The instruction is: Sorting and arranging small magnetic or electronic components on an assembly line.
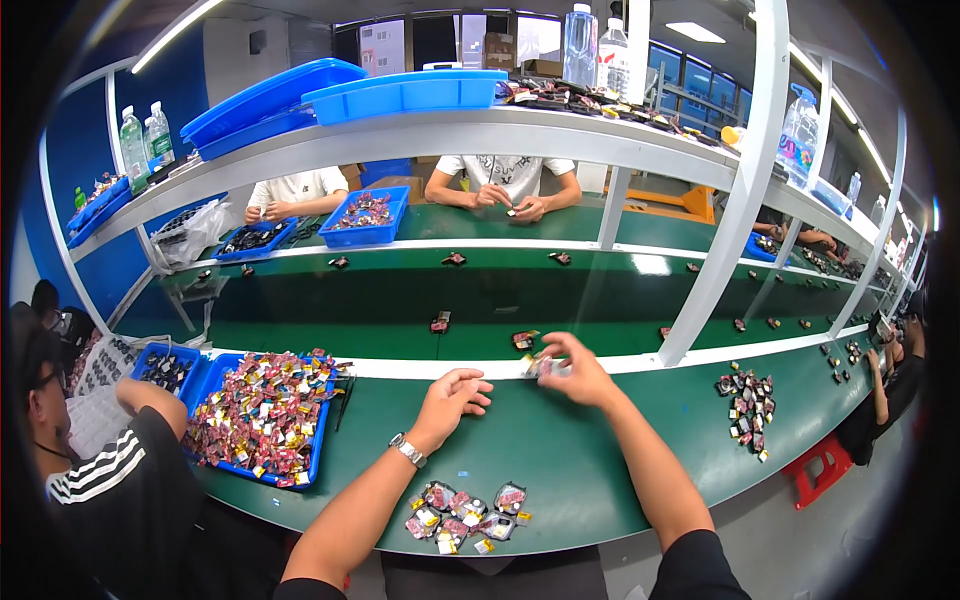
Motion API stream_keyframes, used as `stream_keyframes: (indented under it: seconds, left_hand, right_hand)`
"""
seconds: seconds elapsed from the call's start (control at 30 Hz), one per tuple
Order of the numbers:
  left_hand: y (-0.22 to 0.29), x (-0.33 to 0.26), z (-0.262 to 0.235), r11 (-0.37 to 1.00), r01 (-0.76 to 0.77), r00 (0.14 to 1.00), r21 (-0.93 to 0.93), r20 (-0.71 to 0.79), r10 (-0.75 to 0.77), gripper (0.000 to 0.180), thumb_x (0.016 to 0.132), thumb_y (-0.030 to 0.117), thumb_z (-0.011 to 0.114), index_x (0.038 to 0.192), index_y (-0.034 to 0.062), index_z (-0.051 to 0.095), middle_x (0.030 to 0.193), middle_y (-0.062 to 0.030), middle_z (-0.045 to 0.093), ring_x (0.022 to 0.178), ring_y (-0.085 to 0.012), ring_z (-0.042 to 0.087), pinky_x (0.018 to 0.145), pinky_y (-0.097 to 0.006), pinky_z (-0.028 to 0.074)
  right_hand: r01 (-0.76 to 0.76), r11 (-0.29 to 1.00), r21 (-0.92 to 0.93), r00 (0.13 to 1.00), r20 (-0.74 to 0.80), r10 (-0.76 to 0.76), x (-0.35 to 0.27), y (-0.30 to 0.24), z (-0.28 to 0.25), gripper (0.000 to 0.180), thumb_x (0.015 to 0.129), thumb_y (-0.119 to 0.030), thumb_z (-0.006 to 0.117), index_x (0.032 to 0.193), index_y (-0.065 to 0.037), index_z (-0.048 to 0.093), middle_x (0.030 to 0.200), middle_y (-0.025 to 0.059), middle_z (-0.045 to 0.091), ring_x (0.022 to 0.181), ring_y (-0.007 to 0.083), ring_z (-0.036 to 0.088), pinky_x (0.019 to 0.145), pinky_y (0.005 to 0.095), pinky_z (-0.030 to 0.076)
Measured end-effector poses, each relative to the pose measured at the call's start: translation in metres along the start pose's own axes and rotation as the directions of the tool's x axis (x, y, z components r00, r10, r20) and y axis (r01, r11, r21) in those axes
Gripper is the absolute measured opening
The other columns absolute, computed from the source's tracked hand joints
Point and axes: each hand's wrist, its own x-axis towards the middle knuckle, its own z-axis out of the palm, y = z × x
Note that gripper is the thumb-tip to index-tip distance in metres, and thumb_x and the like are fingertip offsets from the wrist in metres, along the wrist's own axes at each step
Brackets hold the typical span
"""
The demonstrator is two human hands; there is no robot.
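Right fingers (573, 348) hold a blurred part (537, 367); left fingers (464, 384) curl nearby.

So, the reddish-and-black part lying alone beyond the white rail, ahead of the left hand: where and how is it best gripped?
Probably by opposite outer edges, thumb and finger coming down from above. The part lies low on the green surface, apart from its neighbours, and the white rail runs between it and the left hand, so reaching over looks easiest. Finer detail is too small to tell.

Blue wall (82, 140), windows (696, 78), white shelf frame (720, 200) — green workbench (580, 480), grey floor (770, 535) — lit ceiling panel (695, 32)
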Motion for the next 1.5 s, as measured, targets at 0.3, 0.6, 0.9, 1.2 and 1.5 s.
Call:
stream_keyframes:
  seconds: [0.3, 0.6, 0.9, 1.2, 1.5]
  left_hand:
    - [0.001, 0.003, 0.002, 0.98, 0.183, 0.923, -0.081, 0.359, -0.143, 0.039, 0.099, 0.014, 0.052, 0.135, -0.0023, 0.048, 0.109, -0.0118, 0.065, 0.089, -0.0147, 0.066, 0.08, -0.027, 0.057]
    - [0.003, -0.003, 0.009, 0.986, 0.144, 0.968, -0.087, 0.222, -0.122, 0.042, 0.097, 0.008, 0.053, 0.138, 0.0005, 0.045, 0.113, -0.0118, 0.063, 0.099, -0.0182, 0.065, 0.088, -0.032, 0.057]
    - [0.0, -0.002, 0.006, 0.983, 0.183, 0.932, -0.032, 0.323, -0.163, 0.036, 0.097, 0.003, 0.05, 0.133, 0.0019, 0.05, 0.115, -0.0096, 0.062, 0.101, -0.0166, 0.064, 0.088, -0.031, 0.057]
    - [0.008, -0.005, 0.011, 0.981, 0.171, 0.907, 0.095, 0.374, -0.194, 0.033, 0.095, -0.001, 0.049, 0.128, 0.0019, 0.048, 0.111, -0.0099, 0.062, 0.102, -0.0184, 0.063, 0.09, -0.035, 0.056]
    - [0.004, -0.003, 0.005, 0.947, 0.263, 0.868, -0.186, 0.473, -0.148, 0.044, 0.092, -0.004, 0.053, 0.134, 0.0044, 0.042, 0.122, -0.0119, 0.057, 0.113, -0.0213, 0.059, 0.1, -0.041, 0.051]
  right_hand:
    - [0.188, 0.979, -0.075, 0.972, 0.159, -0.175, -0.035, -0.056, 0.026, 0.067, 0.073, -0.004, 0.074, 0.135, -0.012, 0.05, 0.126, 0.0085, 0.057, 0.124, 0.0285, 0.047, 0.109, 0.0405, 0.037]
    - [0.396, 0.864, -0.311, 0.918, 0.141, -0.37, -0.035, -0.051, 0.036, 0.025, 0.075, -0.012, 0.075, 0.097, -0.01, 0.066, 0.129, 0.0092, 0.051, 0.122, 0.0321, 0.046, 0.103, 0.042, 0.041]
    - [0.433, 0.871, -0.234, 0.895, 0.229, -0.384, -0.039, -0.059, 0.039, 0.021, 0.073, -0.011, 0.078, 0.091, -0.01, 0.067, 0.132, 0.0086, 0.05, 0.124, 0.0313, 0.046, 0.102, 0.0428, 0.043]
    - [0.382, 0.903, -0.197, 0.897, 0.316, -0.31, -0.042, -0.053, 0.036, 0.013, 0.075, -0.014, 0.076, 0.087, -0.011, 0.073, 0.13, 0.0074, 0.054, 0.126, 0.029, 0.044, 0.104, 0.0407, 0.041]
    - [0.217, 0.97, -0.11, 0.973, 0.102, -0.206, -0.043, -0.048, 0.044, 0.01, 0.077, -0.013, 0.071, 0.086, -0.008, 0.072, 0.129, 0.01, 0.055, 0.125, 0.0295, 0.046, 0.105, 0.0401, 0.039]
